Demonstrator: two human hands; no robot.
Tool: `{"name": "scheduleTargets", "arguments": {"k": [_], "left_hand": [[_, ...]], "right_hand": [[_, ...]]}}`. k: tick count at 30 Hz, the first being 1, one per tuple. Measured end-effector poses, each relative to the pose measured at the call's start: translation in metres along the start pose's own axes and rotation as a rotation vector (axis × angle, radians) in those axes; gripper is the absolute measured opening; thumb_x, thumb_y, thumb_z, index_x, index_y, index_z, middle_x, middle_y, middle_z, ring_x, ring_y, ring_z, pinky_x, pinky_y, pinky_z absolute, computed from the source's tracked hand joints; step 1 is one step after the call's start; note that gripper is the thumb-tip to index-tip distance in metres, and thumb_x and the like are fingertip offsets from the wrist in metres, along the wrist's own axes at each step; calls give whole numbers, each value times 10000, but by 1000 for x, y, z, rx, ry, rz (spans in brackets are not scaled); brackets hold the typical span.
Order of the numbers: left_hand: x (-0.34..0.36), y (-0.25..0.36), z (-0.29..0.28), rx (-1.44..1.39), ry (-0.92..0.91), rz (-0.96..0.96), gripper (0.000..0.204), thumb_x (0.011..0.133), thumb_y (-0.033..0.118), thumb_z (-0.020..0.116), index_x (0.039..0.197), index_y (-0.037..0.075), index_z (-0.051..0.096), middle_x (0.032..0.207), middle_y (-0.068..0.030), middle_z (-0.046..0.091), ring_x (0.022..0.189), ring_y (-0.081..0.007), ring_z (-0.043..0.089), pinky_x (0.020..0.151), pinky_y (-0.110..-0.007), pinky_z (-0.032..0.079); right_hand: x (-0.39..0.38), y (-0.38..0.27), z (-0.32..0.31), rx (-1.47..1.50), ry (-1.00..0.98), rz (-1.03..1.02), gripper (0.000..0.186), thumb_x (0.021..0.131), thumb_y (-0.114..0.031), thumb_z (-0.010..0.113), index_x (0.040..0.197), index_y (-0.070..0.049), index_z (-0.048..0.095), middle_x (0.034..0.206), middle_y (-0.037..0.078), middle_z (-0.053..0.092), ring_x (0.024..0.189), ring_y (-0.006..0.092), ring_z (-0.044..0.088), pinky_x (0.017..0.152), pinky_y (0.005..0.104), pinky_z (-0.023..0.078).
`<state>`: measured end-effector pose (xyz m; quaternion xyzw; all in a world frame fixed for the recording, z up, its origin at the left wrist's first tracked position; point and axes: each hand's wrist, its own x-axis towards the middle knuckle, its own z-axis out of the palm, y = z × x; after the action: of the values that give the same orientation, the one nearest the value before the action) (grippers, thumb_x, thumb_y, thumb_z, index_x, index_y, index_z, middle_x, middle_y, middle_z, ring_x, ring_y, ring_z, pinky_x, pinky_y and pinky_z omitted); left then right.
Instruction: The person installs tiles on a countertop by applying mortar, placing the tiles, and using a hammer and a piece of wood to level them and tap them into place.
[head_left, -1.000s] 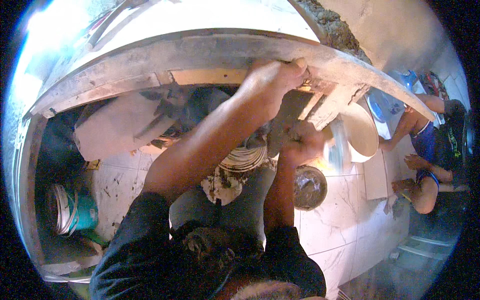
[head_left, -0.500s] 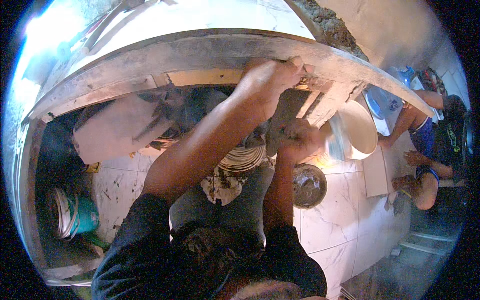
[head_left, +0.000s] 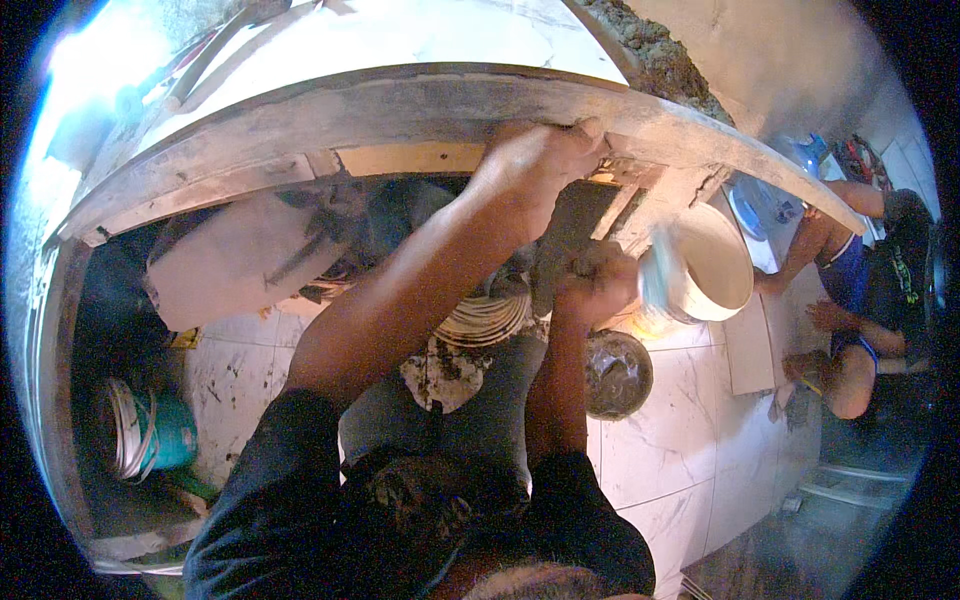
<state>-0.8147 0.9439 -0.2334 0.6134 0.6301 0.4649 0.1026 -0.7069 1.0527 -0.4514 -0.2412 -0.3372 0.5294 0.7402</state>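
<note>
A long wooden beam (head_left: 420,110) curves across the view in front of me. My left hand (head_left: 555,155) is closed at the beam's lower edge, its fingers against the wood. Lower and to the right, my right hand (head_left: 603,280) is curled closed beside a dark upright piece (head_left: 568,240). A blurred blue-and-white thing (head_left: 655,275) shows just right of that fist; what the hand holds is not clear. Behind the blur, a pale bucket (head_left: 718,265) lies tilted with its mouth toward the right.
A round dark-filled container (head_left: 618,375) stands on the marbled floor tiles (head_left: 665,430) by my right forearm. Stacked round rims (head_left: 485,318) lie between my arms. A green bucket (head_left: 165,430) is at left. Another person's hands and legs (head_left: 845,300) are at right.
The blurred blue-and-white thing beside my right hand has shifted slightly and shows more clearly. My right hand has moved very little; the left stays at the beam.
</note>
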Motion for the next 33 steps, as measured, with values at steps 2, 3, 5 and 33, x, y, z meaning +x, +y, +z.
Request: {"name": "scheduleTargets", "arguments": {"k": [2,3,5,33], "left_hand": [[-7,-3,2,-59,29,-11,393,901,412,508,968,56,658,937,-197,644,927,-311,613,808,-371,458],[-11,-6,3,-15,27,-34,400,903,415,501,973,54,656,940,-198,643,933,-313,611,809,-373,458],[-8,-11,0,87,39,-35,413,906,421,487,983,50,653,946,-201,641,945,-316,607,812,-376,457],[2,-55,20,-210,-71,462,308,861,113,493,1135,-12,561,1246,-131,546,1209,-267,471,1028,-352,379]], "right_hand": [[-9,1,6,-306,-140,-122,208,845,-175,447,832,6,550,692,131,553,616,252,539,556,353,435],[-19,-19,17,-982,-261,-330,196,843,-160,449,848,4,555,698,127,556,623,256,545,560,352,436],[-27,-46,47,-1066,-308,-269,228,860,-184,435,874,7,560,701,127,556,627,266,544,568,359,433],[-88,-53,-46,-357,-30,541,554,948,-550,282,823,-53,495,634,8,375,598,161,369,567,311,340]]}}
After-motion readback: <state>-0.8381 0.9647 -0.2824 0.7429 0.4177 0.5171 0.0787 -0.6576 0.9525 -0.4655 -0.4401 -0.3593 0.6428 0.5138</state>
